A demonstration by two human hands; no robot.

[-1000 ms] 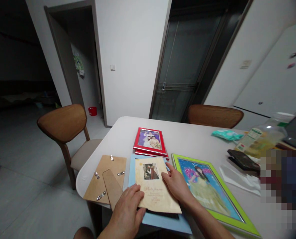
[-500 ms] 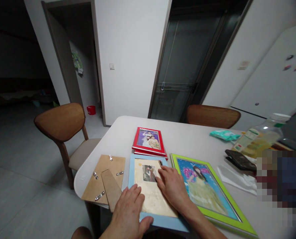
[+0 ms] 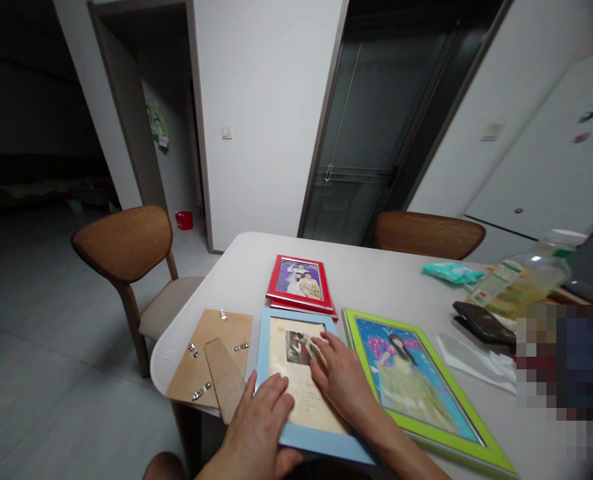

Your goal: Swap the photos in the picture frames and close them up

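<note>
A light blue photo frame lies at the table's near edge, with a cream printed sheet inside its border. The sheet bears a small picture of a couple. My left hand lies over the frame's near left corner, fingers on top, and its thumb is partly hidden below the front rim. My right hand rests on the sheet's right side with fingers apart and bent. A brown backing board with metal clips and a stand leg lies to the left.
Red photo frames are stacked beyond the blue one. A green photo frame lies to the right. Farther right are a dark phone-like object, a large plastic bottle and a teal packet. Chairs stand around the table.
My left thumb has shifted from the top of the blue border to below its front edge. The small dark item by my right fingertips no longer shows. The sheet's edges now sit within the border.
</note>
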